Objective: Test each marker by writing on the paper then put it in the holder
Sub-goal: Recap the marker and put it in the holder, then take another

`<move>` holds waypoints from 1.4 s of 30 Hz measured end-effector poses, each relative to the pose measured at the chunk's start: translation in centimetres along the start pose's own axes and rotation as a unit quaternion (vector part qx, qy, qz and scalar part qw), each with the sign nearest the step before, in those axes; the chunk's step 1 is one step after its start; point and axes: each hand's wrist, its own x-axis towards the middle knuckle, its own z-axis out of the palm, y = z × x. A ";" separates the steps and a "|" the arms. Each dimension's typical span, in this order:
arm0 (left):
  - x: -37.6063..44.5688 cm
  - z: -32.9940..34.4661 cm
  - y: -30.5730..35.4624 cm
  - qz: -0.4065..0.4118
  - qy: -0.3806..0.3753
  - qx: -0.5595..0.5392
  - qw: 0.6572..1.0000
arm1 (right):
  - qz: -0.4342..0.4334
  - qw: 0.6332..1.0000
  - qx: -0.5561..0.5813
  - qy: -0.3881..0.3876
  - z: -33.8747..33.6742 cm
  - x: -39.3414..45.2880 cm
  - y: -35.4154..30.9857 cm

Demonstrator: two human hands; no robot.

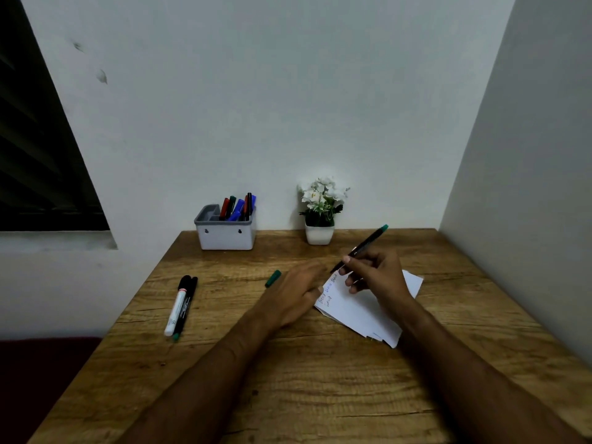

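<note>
— Green-ended marker [362, 248] pinched in the right hand [374, 277], tilted up and away past the fingertips [347, 260], tip lowered toward the paper [368, 307]. Probably held so for a test stroke.

— And the cap?

— Green cap [273, 278] left lying on the wooden table [288, 379], just beyond the left hand [294, 294]. Likely parked within reach for recapping.

— Left hand busy?

— Laid flat, fingers relaxed, gripping nothing; fingertips touched the paper's near edge, seemingly to pin the sheets while writing.

— Anything already written?

— Some scribbles in blue and dark ink beside those fingertips; too small to read. Marker tip itself hidden behind the right fingers, so contact with the sheet impossible to confirm.

— Further out?

— Two more markers, a white marker [176, 307] and a black marker [185, 307], side by side, well left of the left hand, apparently untested. Grey holder [226, 237] far beyond the fingers against the wall, already stocked with red, blue and green ones. Potted flowers [320, 216] beside it. Paper's underside layers partly covered by the right wrist; sheet count unclear.
</note>
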 end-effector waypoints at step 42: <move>-0.5 2.1 -2.1 0.009 -0.090 0.028 0.996 | -0.030 0.968 -0.241 -0.069 1.2 -0.7 3.2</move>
